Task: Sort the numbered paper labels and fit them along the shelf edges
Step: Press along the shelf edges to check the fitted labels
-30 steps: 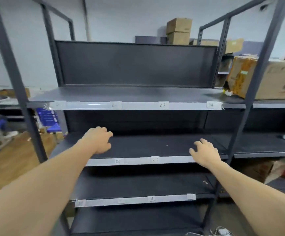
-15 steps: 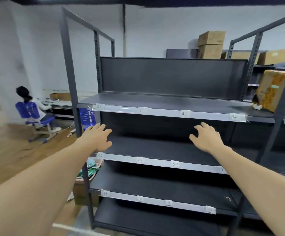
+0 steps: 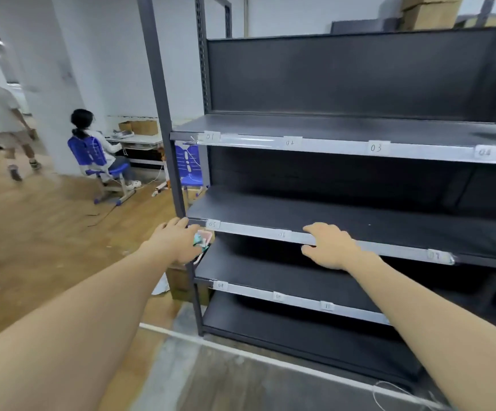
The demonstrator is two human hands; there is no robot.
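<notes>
Head view: dark grey metal shelving unit [image 3: 359, 75], three shelves with pale plastic strips along the front edges. White numbered paper labels sit in the strips.

- Top shelf edge: label 01 [image 3: 212, 136], label 02 [image 3: 290, 142], label 03 [image 3: 376, 147], label 04 [image 3: 484, 151], spaced left to right.
- Middle shelf edge: label 05 [image 3: 212, 224] at the left end and label 06 [image 3: 281, 234] beside it. A further label [image 3: 434, 255] is near the right end, number blurred.
- Lower shelf edge: three labels showing. The left one [image 3: 221, 285] is unclear and only label 11 [image 3: 327, 306] reads.

Left hand [image 3: 175, 241] is at the left post by the middle shelf, near label 05. Its fingers are stretched out and apart, holding nothing.

Right hand [image 3: 329, 247] is at the middle shelf's strip, just right of label 06. The fingers are loosely spread over the edge with the thumb apart below, and nothing is gripped. Contact with the strip can't be told.

A brown cardboard box [image 3: 181, 280] stands on the floor beside the post. Something teal-and-pink [image 3: 203, 240] shows behind the left hand.

In the background left, a seated person [image 3: 92, 137] is on a blue chair [image 3: 92, 155] and a walking person [image 3: 0, 114] is blurred. The floor is wooden [image 3: 33, 232]. Stacked cardboard boxes [image 3: 427, 10] are at top right.
</notes>
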